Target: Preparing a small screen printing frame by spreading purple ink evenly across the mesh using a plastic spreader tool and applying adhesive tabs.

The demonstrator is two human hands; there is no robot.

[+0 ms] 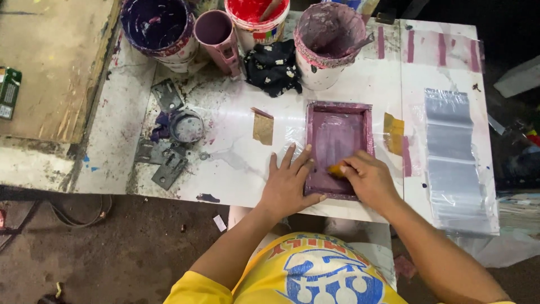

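Observation:
A small rectangular screen frame (338, 107) stained purple lies flat on the white worktable (236, 163). My left hand (289, 183) rests flat with fingers spread on the frame's near left corner and the table beside it. My right hand (368, 179) is closed on a small orange-yellow piece (336, 169), pressed against the mesh inside the frame near its front edge.
Paint buckets stand along the back: a dark purple one (157, 28), a mauve cup (216, 34), a red one (256, 17) and a purple-crusted one (326, 42). A black rag (274, 67), metal hinges (167, 163), a tape roll (187, 126) and clear plastic bags (455, 157) lie around.

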